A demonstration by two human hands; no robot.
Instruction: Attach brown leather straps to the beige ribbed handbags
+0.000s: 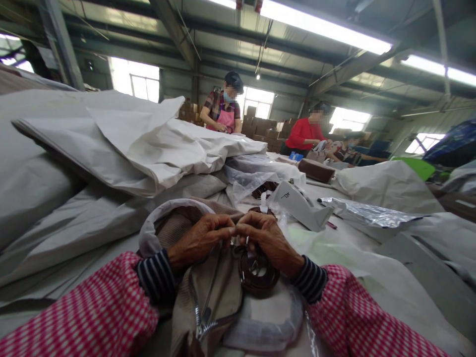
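My left hand [199, 240] and my right hand [269, 240] meet fingertip to fingertip over a brown bag [223, 282]. Both are closed in a pinch; whatever lies between the fingers is too small and hidden to name. Bits of metal hardware show just below the fingertips. Under my right hand lies a coiled dark brown strap [260, 286]. The bag has an open metal zipper [199, 322] toward me. A handle wrapped in white material [148, 225] arches behind my left wrist, and another wrapped handle [266, 334] lies at the front.
Large white paper sheets [122, 144] are heaped at left. Beyond my hands are more coiled brown straps [266, 188], a white card box [297, 203] and silver foil packaging [372, 210]. A brown bag [316, 170] lies farther off. Co-workers [225, 106] work across the table.
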